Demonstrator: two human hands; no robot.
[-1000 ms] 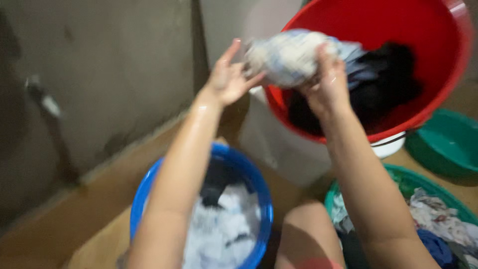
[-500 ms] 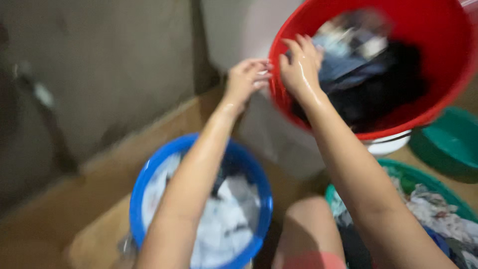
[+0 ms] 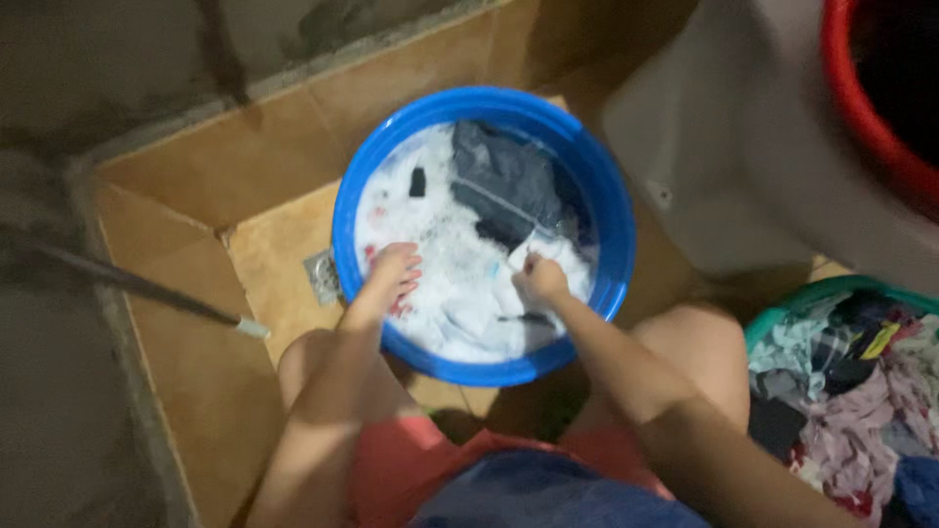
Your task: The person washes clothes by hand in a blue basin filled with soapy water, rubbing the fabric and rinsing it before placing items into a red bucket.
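A blue basin (image 3: 344, 200) sits on the tiled floor between my knees, filled with soapy water and soaking clothes, among them a dark grey garment (image 3: 504, 186) at the far side. My left hand (image 3: 391, 277) lies over the near left rim with fingers spread into the suds, holding nothing I can make out. My right hand (image 3: 540, 281) is closed on a pale piece of wet cloth (image 3: 548, 252) at the near right of the basin.
A red basin (image 3: 861, 108) rests on a white bucket (image 3: 724, 166) at the upper right. A green basin (image 3: 782, 313) heaped with mixed clothes is at the right. A thin hose or pipe (image 3: 137, 284) crosses the left; a floor drain (image 3: 321, 277) lies beside the blue basin.
Both hands have come down from the red basin into the blue basin. The pale bundle held earlier is out of my hands, and the view has tilted down.
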